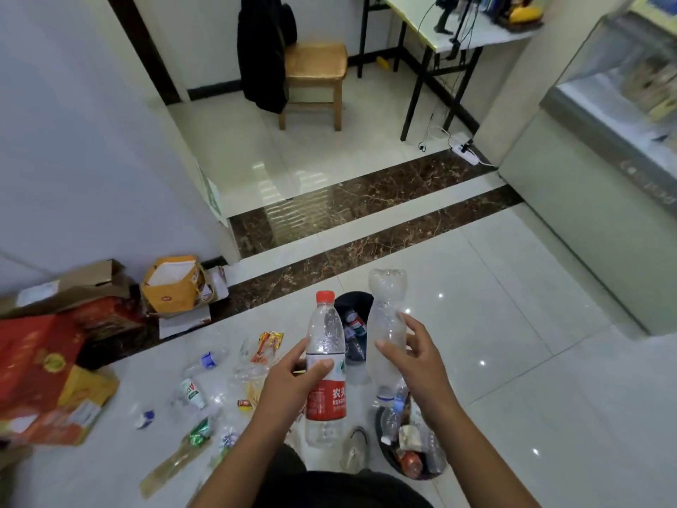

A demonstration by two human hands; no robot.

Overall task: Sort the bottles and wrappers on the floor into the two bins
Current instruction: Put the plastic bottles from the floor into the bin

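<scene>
My left hand (293, 379) grips a clear bottle with a red cap and red label (326, 368), held upright. My right hand (414, 357) holds a clear label-less bottle (386, 324) upside down, its base pointing up. Just beyond the two bottles stands a black bin (353, 306) with a few bottles inside. A second black bin (410, 445), near my right forearm, holds bottles and wrappers. Loose bottles (208, 361) and wrappers (269, 342) lie scattered on the white floor to my left.
Cardboard boxes and red and yellow cartons (44, 368) pile up against the left wall. An orange paper bag (176, 284) stands beside them. Ahead are a wooden chair (315, 75) with a dark coat, a folding table (458, 34), and a glass-topped cabinet (622, 104) at right.
</scene>
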